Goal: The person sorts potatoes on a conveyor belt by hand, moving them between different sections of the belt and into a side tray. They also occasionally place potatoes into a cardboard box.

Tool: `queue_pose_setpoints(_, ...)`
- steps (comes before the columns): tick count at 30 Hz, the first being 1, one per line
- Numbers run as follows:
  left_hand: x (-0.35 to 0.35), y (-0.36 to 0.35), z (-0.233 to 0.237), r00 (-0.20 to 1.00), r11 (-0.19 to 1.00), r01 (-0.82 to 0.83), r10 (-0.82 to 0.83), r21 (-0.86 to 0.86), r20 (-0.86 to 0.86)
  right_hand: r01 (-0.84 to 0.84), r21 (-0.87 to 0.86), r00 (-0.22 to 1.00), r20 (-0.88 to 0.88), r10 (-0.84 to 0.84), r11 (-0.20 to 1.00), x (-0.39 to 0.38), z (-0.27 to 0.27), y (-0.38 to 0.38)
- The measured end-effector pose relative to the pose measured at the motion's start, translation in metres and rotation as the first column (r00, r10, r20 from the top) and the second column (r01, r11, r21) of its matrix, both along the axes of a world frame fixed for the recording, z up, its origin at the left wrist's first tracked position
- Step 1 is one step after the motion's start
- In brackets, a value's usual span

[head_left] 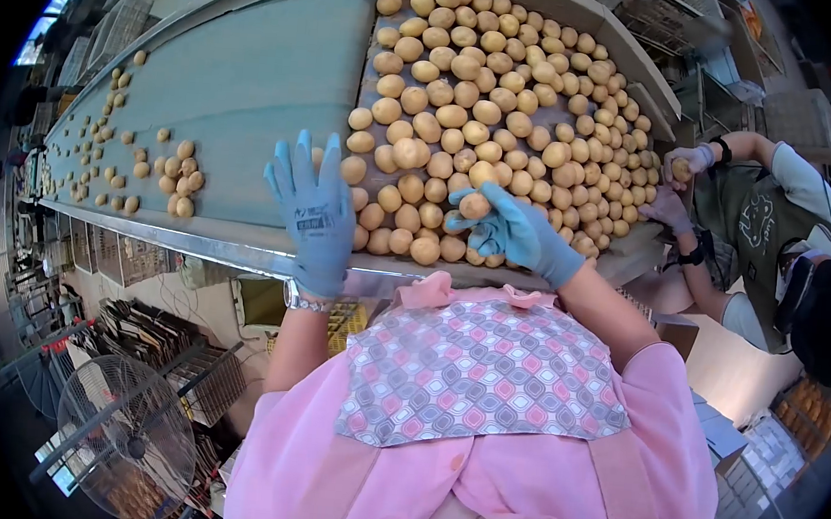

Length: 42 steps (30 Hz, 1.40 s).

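Many round, tan-yellow potatoes [465, 68] lie close together on the sorting surface in front of me. My left hand [313, 217], in a light blue glove, has its fingers stretched and spread at the edge where the green conveyor belt [274, 73] meets the potatoes. Nothing shows in its grip, and one potato peeks out behind the fingers. My right hand [511, 230], also blue-gloved, is closed around a single potato [474, 206]. It hovers over the near rows of potatoes, close to the metal front edge.
On the right, a co-worker's gloved hand [687, 164] holds a potato, and their other hand [668, 211] reaches to the pile. More potatoes [181, 178] lie scattered on the belt's left. A large fan [128, 437] stands lower left. A metal rail [212, 246] borders the belt.
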<state>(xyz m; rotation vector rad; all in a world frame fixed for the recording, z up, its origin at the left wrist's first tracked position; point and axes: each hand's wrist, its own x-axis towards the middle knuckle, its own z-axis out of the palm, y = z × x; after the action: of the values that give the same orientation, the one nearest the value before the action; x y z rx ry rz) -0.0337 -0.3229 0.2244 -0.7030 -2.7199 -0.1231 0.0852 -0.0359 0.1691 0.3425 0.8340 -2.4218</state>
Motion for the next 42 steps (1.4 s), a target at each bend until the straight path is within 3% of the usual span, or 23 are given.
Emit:
queue_pose_setpoints(3, 0.023, 0.026, 0.030, 0.839, 0.751, 0.327, -0.511, 0.573, 0.190, 0.006, 0.284, 0.999, 0.039, -0.018, 0.959, 0.003, 0.013, -0.030)
queue_pose_setpoints(4, 0.032, 0.028, 0.023, 0.759, 0.734, 0.338, -0.582, 0.589, 0.291, 0.134, 0.543, 0.930, -0.357, 0.084, 0.829, 0.001, 0.011, -0.035)
queue_pose_setpoints(5, 0.039, 0.030, 0.010, 0.665, 0.717, 0.346, -0.642, 0.605, 0.381, 0.356, 0.675, 0.705, -0.648, 0.288, 0.647, -0.002, 0.007, -0.038)
queue_pose_setpoints(6, 0.043, 0.029, 0.001, 0.557, 0.699, 0.352, -0.691, 0.622, 0.461, 0.612, 0.641, 0.381, -0.753, 0.537, 0.463, -0.004, 0.000, -0.041)
queue_pose_setpoints(8, 0.041, 0.020, -0.009, 0.680, 0.762, 0.240, -0.574, 0.602, 0.456, 0.232, 0.780, 0.727, -0.536, 0.429, 0.581, -0.004, -0.016, -0.045)
queue_pose_setpoints(9, 0.038, 0.017, -0.011, 0.731, 0.783, 0.182, -0.512, 0.595, 0.451, 0.238, 0.908, 0.789, -0.388, 0.477, 0.345, -0.021, 0.015, -0.037)
queue_pose_setpoints(10, 0.038, 0.014, -0.013, 0.722, 0.682, -0.012, -0.500, 0.731, 0.478, 0.213, 0.973, 0.846, -0.228, 0.481, 0.087, -0.034, 0.029, -0.030)
queue_pose_setpoints(11, 0.039, 0.009, -0.015, 0.708, 0.540, -0.208, -0.493, 0.816, 0.506, 0.605, 0.754, 0.744, -0.419, 0.521, -0.257, -0.039, 0.010, -0.025)
queue_pose_setpoints(12, 0.037, 0.007, -0.016, 0.691, 0.363, -0.389, -0.492, 0.846, 0.529, 0.527, 0.772, 0.791, -0.292, 0.537, -0.356, -0.047, -0.008, -0.023)
queue_pose_setpoints(15, 0.023, 0.007, -0.007, 0.616, 0.087, -0.617, -0.565, 0.782, 0.549, 0.330, 0.733, 0.861, 0.024, 0.507, -0.595, -0.072, -0.043, -0.030)
queue_pose_setpoints(16, 0.019, 0.003, -0.007, 0.585, 0.114, -0.630, -0.581, 0.769, 0.565, 0.295, 0.710, 0.868, 0.080, 0.490, -0.639, -0.079, -0.045, -0.034)
queue_pose_setpoints(19, 0.012, -0.006, -0.008, 0.520, 0.198, -0.625, -0.616, 0.755, 0.592, 0.344, 0.755, 0.874, -0.040, 0.484, -0.558, -0.093, -0.031, -0.035)
queue_pose_setpoints(21, 0.013, -0.004, -0.009, 0.515, 0.252, -0.575, -0.627, 0.778, 0.584, 0.388, 0.844, 0.863, -0.193, 0.467, -0.369, -0.092, -0.027, -0.013)
queue_pose_setpoints(24, 0.016, 0.004, 0.006, 0.469, 0.252, -0.595, -0.662, 0.763, 0.585, 0.388, 0.920, 0.878, -0.349, 0.326, -0.061, -0.092, -0.017, 0.001)
queue_pose_setpoints(26, 0.023, 0.004, 0.005, 0.411, 0.292, -0.593, -0.691, 0.750, 0.595, 0.470, 0.816, 0.830, -0.538, 0.144, 0.336, -0.070, 0.015, -0.024)
queue_pose_setpoints(28, 0.023, 0.003, 0.004, 0.420, 0.322, -0.557, -0.687, 0.766, 0.593, 0.488, 0.688, 0.654, -0.696, 0.297, 0.537, -0.061, 0.057, -0.059)
queue_pose_setpoints(29, 0.024, 0.002, 0.006, 0.482, 0.347, -0.502, -0.649, 0.792, 0.589, 0.661, 0.609, 0.489, -0.793, 0.364, 0.439, -0.062, 0.050, -0.074)
queue_pose_setpoints(32, 0.034, -0.021, 0.023, 0.746, 0.292, -0.420, -0.428, 0.859, 0.510, 0.675, 0.696, 0.560, -0.699, 0.444, 0.244, -0.056, 0.056, -0.066)
queue_pose_setpoints(33, 0.035, -0.045, 0.015, 0.894, 0.216, -0.347, -0.219, 0.913, 0.392, 0.664, 0.723, 0.610, -0.670, 0.424, 0.188, -0.052, 0.053, -0.053)
queue_pose_setpoints(36, 0.049, -0.114, 0.023, 0.927, -0.320, -0.209, 0.236, 0.924, 0.291, 0.533, 0.843, 0.785, -0.524, 0.331, 0.071, -0.020, 0.008, -0.008)
queue_pose_setpoints(38, 0.074, -0.258, -0.090, 0.795, -0.362, -0.417, 0.299, 0.833, 0.528, 0.462, 0.882, 0.836, -0.468, 0.285, 0.095, 0.002, -0.024, 0.007)
queue_pose_setpoints(40, 0.107, -0.339, -0.189, 0.659, -0.545, -0.458, 0.322, 0.702, 0.680, 0.516, 0.853, 0.747, -0.490, 0.449, 0.073, 0.006, -0.016, -0.004)
queue_pose_setpoints(42, 0.145, -0.425, -0.301, 0.551, -0.290, -0.718, 0.318, 0.632, 0.772, 0.608, 0.785, 0.580, -0.545, 0.605, 0.123, -0.002, -0.003, -0.026)
